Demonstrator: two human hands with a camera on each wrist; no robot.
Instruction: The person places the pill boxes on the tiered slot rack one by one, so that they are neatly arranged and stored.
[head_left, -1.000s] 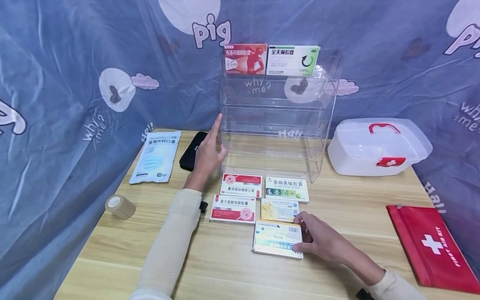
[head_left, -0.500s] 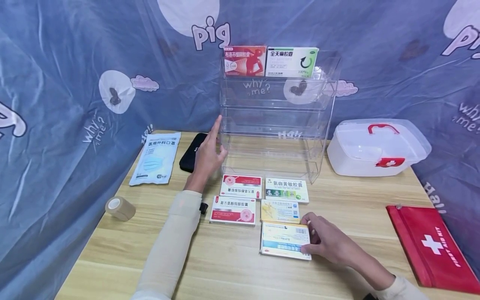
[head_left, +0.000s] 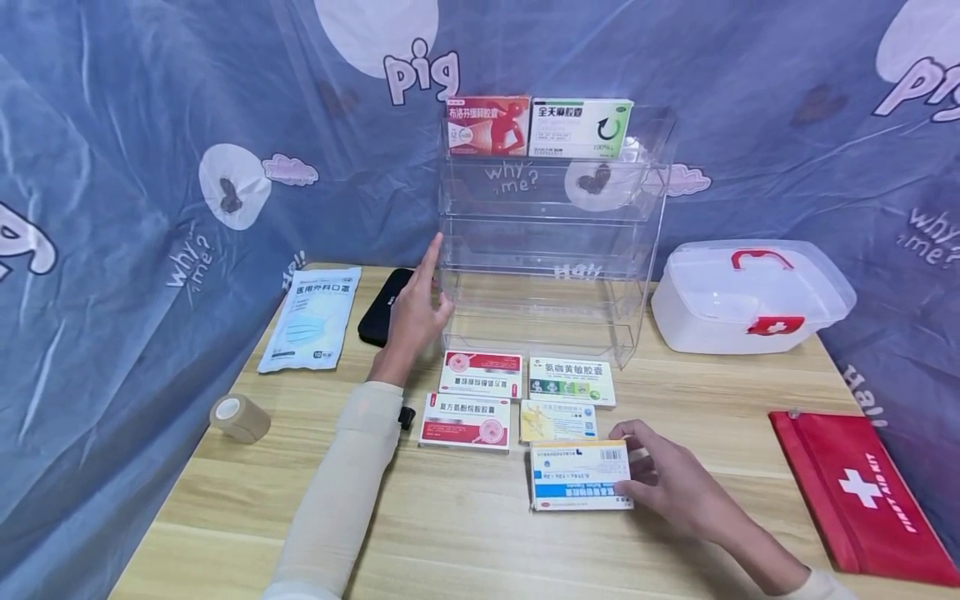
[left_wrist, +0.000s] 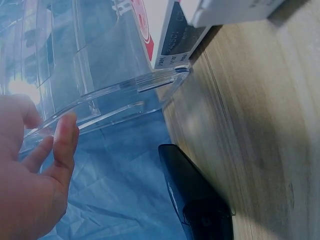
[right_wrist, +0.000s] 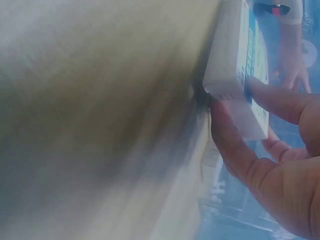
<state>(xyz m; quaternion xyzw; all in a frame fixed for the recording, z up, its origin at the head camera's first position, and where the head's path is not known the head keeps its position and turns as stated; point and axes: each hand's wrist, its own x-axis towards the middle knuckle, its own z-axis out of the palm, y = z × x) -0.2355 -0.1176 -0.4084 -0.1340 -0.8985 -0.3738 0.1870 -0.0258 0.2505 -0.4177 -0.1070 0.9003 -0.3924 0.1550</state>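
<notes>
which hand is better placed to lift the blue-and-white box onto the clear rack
Probably the right hand: its fingers and thumb grip the blue-and-white box by one end, while the left hand is up at the clear rack's side.

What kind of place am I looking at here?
Probably a mock pharmacy or home medicine corner: a clear tiered rack with two medicine boxes in its top tier, a red first aid pouch, and printed fabric hung behind.
</notes>
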